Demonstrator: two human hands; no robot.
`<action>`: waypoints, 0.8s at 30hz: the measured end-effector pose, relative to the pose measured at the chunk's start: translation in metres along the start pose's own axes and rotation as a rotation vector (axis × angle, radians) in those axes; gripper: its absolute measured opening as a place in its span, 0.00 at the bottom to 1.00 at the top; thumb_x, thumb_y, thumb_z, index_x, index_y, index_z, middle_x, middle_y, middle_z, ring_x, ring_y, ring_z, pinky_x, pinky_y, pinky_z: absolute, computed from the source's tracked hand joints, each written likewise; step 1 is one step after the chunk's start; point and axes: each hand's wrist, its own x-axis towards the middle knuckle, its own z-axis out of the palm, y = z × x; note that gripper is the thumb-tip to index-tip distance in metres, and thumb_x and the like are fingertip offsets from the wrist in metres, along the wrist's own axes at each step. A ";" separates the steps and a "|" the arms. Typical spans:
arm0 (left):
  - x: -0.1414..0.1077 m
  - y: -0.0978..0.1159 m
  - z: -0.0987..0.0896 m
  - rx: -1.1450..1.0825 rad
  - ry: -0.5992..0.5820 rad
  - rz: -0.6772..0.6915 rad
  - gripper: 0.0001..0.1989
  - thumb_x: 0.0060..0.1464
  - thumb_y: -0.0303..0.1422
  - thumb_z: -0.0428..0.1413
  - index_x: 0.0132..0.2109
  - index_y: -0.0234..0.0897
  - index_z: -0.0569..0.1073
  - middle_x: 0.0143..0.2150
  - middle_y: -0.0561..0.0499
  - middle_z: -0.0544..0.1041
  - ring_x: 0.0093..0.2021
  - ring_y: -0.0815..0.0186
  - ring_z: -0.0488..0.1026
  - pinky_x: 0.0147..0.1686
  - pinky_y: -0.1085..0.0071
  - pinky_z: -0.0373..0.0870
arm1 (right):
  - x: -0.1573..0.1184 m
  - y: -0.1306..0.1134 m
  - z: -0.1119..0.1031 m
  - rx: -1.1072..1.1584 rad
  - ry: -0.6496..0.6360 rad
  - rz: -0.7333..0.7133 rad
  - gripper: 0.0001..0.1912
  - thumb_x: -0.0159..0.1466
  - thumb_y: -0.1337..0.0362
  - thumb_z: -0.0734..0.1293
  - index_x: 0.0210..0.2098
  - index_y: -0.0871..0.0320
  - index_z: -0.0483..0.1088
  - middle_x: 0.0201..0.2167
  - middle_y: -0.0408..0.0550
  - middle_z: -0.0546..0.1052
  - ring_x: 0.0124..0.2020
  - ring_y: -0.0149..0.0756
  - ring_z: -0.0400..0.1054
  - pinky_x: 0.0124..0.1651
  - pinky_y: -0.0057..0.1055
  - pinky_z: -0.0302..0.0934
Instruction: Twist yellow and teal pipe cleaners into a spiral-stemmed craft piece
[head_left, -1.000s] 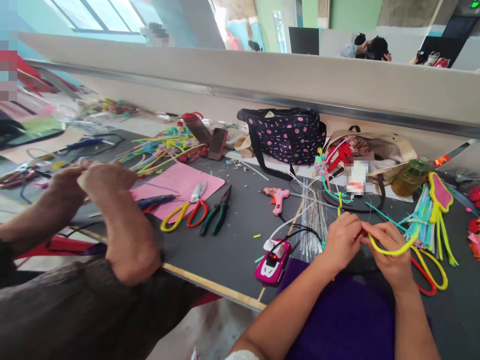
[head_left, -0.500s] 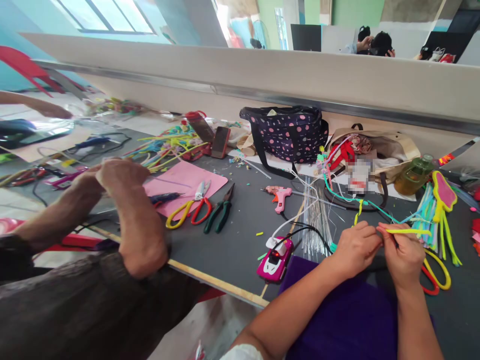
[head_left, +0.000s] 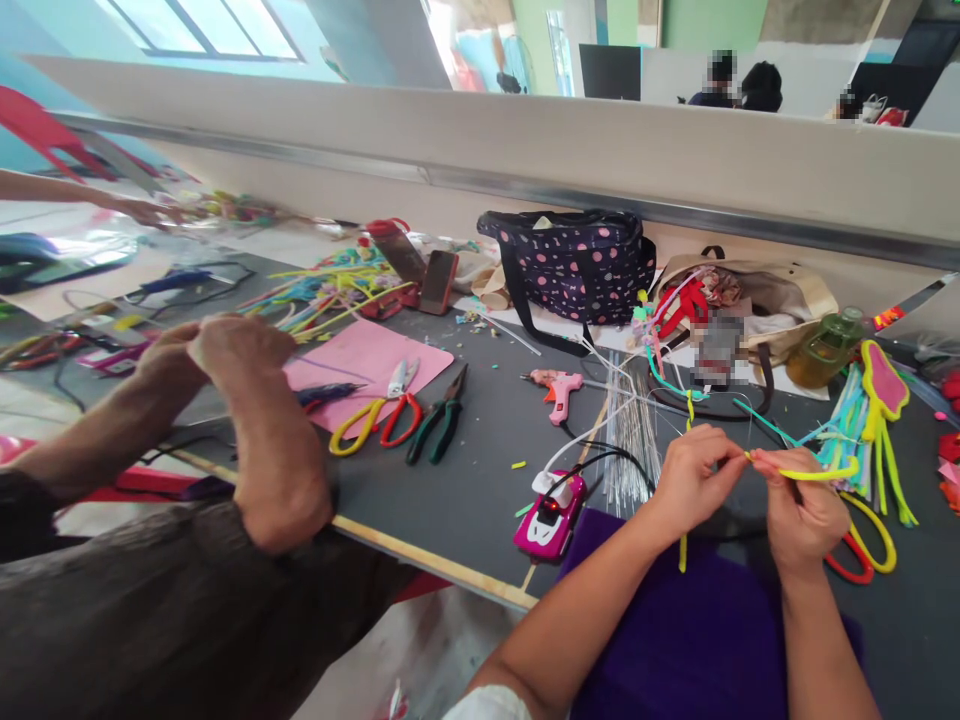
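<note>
Both hands pinch a yellow pipe cleaner (head_left: 817, 475) above a dark purple cloth (head_left: 690, 630). My left hand (head_left: 697, 475) is closed on it, with one yellow strand rising above the fingers and another hanging below. My right hand (head_left: 808, 515) grips close beside the left, thumb and finger together, and a bent yellow end sticks out to the right. Scissors with red and yellow handles (head_left: 885, 545) lie partly behind my right hand. Just beyond are a bundle of pale blue and green stems (head_left: 847, 425) and a pink shape edged in yellow (head_left: 886, 385).
A pink glue gun (head_left: 559, 392), silver wires (head_left: 624, 450) and a magenta power strip (head_left: 553, 520) lie left of my hands. Farther left are more scissors (head_left: 394, 400), dark green pliers (head_left: 441, 420) and a co-worker's arms (head_left: 259, 430). A patterned bag (head_left: 574, 265) and bottle (head_left: 829, 345) stand behind.
My hands have shifted slightly left and the fingertips have drawn a little apart. The right yellow end is now bent, and a strand shows below my left hand. A far-left co-worker's hand has reached farther right.
</note>
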 end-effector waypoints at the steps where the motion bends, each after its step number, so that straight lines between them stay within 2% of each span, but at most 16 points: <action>1: 0.001 0.000 0.000 -0.032 0.019 -0.008 0.13 0.60 0.34 0.53 0.28 0.35 0.74 0.23 0.52 0.71 0.27 0.69 0.67 0.30 0.71 0.62 | -0.002 0.001 0.003 0.067 0.059 0.098 0.05 0.61 0.62 0.69 0.30 0.54 0.77 0.27 0.45 0.78 0.29 0.36 0.71 0.34 0.35 0.66; 3: 0.002 0.001 -0.001 -0.070 0.048 -0.014 0.13 0.59 0.35 0.55 0.28 0.35 0.74 0.23 0.52 0.71 0.27 0.69 0.67 0.31 0.71 0.62 | -0.004 0.002 0.011 0.239 0.166 0.318 0.08 0.60 0.59 0.71 0.29 0.57 0.76 0.25 0.45 0.76 0.24 0.32 0.67 0.27 0.30 0.62; 5: 0.002 0.001 -0.002 -0.069 0.055 -0.010 0.12 0.59 0.35 0.56 0.29 0.35 0.75 0.24 0.52 0.72 0.28 0.69 0.67 0.32 0.71 0.62 | -0.004 0.004 0.016 0.420 0.220 0.503 0.10 0.58 0.58 0.72 0.30 0.60 0.75 0.23 0.43 0.73 0.20 0.27 0.62 0.21 0.25 0.56; 8: 0.002 0.001 -0.003 -0.021 0.037 0.020 0.10 0.59 0.35 0.56 0.31 0.35 0.76 0.25 0.51 0.73 0.30 0.68 0.68 0.33 0.71 0.62 | -0.001 0.006 0.020 0.594 0.216 0.656 0.12 0.56 0.58 0.73 0.30 0.60 0.73 0.21 0.41 0.71 0.19 0.24 0.59 0.20 0.23 0.52; 12: 0.001 0.001 -0.004 0.089 0.027 0.060 0.10 0.60 0.35 0.56 0.33 0.35 0.77 0.28 0.51 0.74 0.31 0.68 0.68 0.34 0.71 0.63 | 0.003 0.005 0.018 0.664 0.129 0.735 0.12 0.54 0.58 0.74 0.31 0.59 0.73 0.25 0.42 0.73 0.21 0.25 0.62 0.22 0.23 0.54; 15: 0.000 0.001 -0.003 0.167 0.014 0.074 0.10 0.60 0.34 0.55 0.33 0.35 0.77 0.28 0.50 0.74 0.31 0.68 0.68 0.34 0.70 0.63 | 0.002 0.006 0.018 0.625 0.052 0.758 0.13 0.53 0.59 0.75 0.32 0.59 0.73 0.26 0.41 0.74 0.23 0.26 0.64 0.24 0.23 0.56; 17: 0.000 0.000 -0.003 0.194 0.006 0.069 0.10 0.61 0.34 0.55 0.34 0.35 0.77 0.29 0.50 0.74 0.31 0.68 0.68 0.34 0.70 0.63 | 0.001 0.008 0.019 0.594 0.051 0.767 0.12 0.52 0.60 0.76 0.32 0.59 0.73 0.26 0.41 0.74 0.24 0.26 0.64 0.26 0.23 0.57; 21: 0.001 0.000 -0.003 0.170 0.022 0.053 0.10 0.61 0.34 0.54 0.34 0.36 0.77 0.29 0.50 0.75 0.32 0.67 0.69 0.35 0.70 0.64 | -0.001 0.011 0.021 0.590 0.042 0.778 0.11 0.53 0.59 0.75 0.30 0.60 0.74 0.25 0.41 0.73 0.25 0.26 0.62 0.28 0.24 0.56; 24: 0.001 -0.001 -0.001 0.091 0.047 0.066 0.11 0.61 0.34 0.54 0.34 0.36 0.77 0.29 0.50 0.75 0.32 0.67 0.69 0.35 0.70 0.64 | 0.000 0.010 0.021 0.676 0.036 0.822 0.11 0.52 0.59 0.76 0.28 0.59 0.75 0.25 0.41 0.72 0.25 0.26 0.61 0.27 0.24 0.56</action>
